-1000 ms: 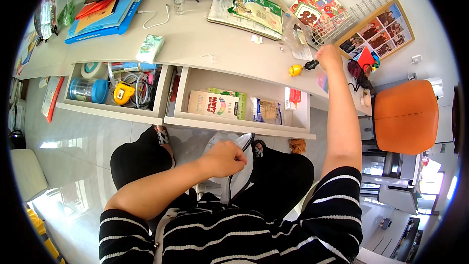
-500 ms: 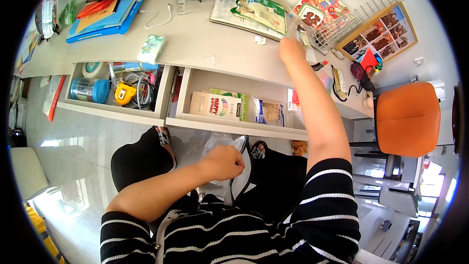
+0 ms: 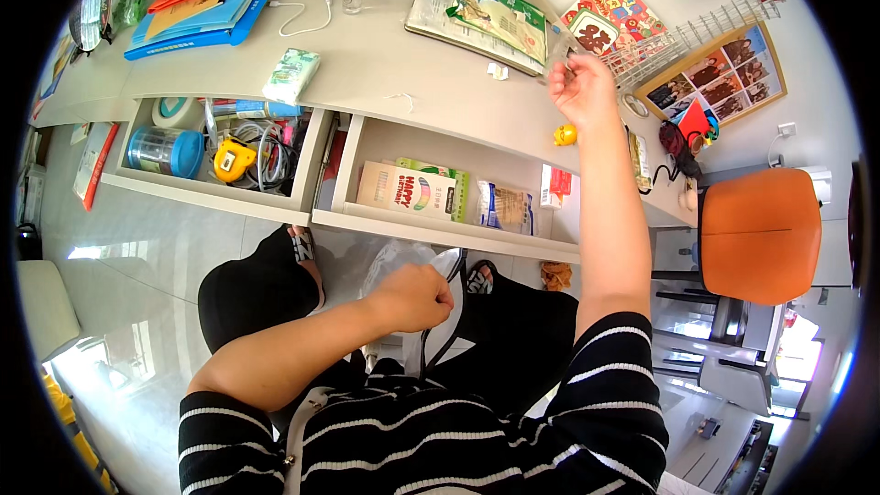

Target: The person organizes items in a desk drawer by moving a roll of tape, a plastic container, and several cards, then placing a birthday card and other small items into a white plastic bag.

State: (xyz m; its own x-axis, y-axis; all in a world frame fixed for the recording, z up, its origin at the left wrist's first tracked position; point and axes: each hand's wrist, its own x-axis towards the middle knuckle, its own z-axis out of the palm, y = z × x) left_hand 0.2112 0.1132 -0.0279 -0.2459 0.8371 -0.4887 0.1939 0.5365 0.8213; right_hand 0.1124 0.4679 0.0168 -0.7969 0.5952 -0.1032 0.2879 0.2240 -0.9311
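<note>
My left hand is closed in a fist above my lap, at the dark-edged clear plastic bag that hangs between my legs; the exact grip is hidden. My right hand is raised over the right part of the desk, palm turned up and fingers loosely curled and apart, with nothing visible in it. Just below its wrist is a small yellow figure. Left of the hand lies a crumpled white scrap. Beyond it, a green-and-white packet rests on a notebook.
Two drawers stand pulled out: the left holds a yellow tape measure and cables, the right a card box and a bag of sticks. A tissue pack lies near the desk edge. A wire rack and an orange chair are to the right.
My right hand has drawn back slightly toward me and right, turning from palm down to palm up with fingers loosened. The yellow figure has come into view. My left hand stays nearly where it was.
</note>
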